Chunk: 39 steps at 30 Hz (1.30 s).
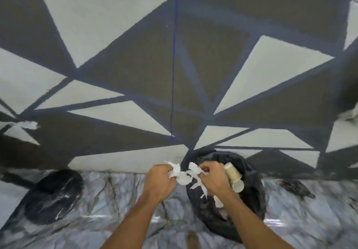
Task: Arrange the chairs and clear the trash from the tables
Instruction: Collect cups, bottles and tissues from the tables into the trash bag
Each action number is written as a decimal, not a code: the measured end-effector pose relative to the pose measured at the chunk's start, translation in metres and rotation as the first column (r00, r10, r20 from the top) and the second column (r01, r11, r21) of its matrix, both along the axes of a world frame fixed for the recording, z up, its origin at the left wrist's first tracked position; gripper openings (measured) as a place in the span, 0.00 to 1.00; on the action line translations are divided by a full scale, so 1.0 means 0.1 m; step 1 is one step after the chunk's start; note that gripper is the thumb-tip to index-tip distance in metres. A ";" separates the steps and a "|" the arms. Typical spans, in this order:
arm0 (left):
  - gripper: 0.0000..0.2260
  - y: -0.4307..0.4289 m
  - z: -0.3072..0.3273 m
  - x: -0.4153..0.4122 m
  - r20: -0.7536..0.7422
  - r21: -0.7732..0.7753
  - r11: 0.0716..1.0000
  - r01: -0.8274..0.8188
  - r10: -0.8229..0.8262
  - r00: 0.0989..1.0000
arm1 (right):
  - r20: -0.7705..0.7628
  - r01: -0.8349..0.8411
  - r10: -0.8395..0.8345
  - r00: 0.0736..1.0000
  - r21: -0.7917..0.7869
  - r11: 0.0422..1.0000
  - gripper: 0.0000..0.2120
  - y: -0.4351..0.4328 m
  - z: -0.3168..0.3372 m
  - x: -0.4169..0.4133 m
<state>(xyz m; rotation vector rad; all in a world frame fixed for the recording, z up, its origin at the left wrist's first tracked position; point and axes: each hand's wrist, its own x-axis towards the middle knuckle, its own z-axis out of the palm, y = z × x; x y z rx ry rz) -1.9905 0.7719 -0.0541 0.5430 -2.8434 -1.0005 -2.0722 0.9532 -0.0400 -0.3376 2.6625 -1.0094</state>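
Note:
My left hand [161,181] and my right hand [214,179] are both closed on a bunch of crumpled white paper trash [186,174], held between them. The bunch hangs over the left rim of a bin lined with a black trash bag [251,194], which stands on the floor against the wall. Paper cups [235,177] lie at the top of the bag, just right of my right hand. White scraps [218,200] show lower inside it.
A wall painted with grey, brown and white triangles [174,74] fills the upper view. A thin blue string [173,64] hangs down it. A second black bag [54,196] lies on the marble floor [108,210] at the left. A foot [193,239] shows at the bottom.

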 end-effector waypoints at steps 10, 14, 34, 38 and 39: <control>0.07 1.34 -0.47 -1.35 0.228 0.072 0.964 0.258 -0.267 0.936 | 0.145 0.287 -0.296 0.944 0.077 0.955 0.06 1.39 -0.72 -0.95; 0.07 1.82 -0.67 -1.67 0.292 0.059 0.940 0.335 -0.337 0.895 | 0.195 0.407 -0.418 0.887 0.096 0.908 0.09 1.84 -1.00 -1.12; 0.22 2.55 -1.24 -1.92 0.532 0.241 0.907 0.344 -0.420 0.735 | 0.492 0.430 -0.438 0.753 0.136 0.893 0.14 2.65 -1.68 -1.28; 0.15 2.29 -1.14 -1.92 0.504 0.233 0.934 0.269 -0.353 0.788 | 0.437 0.299 -0.319 0.841 0.115 0.947 0.10 2.30 -1.55 -1.36; 0.14 2.20 -1.07 -1.91 0.487 0.220 0.943 0.251 -0.329 0.809 | 0.419 0.254 -0.271 0.867 0.095 0.962 0.09 2.16 -1.50 -1.37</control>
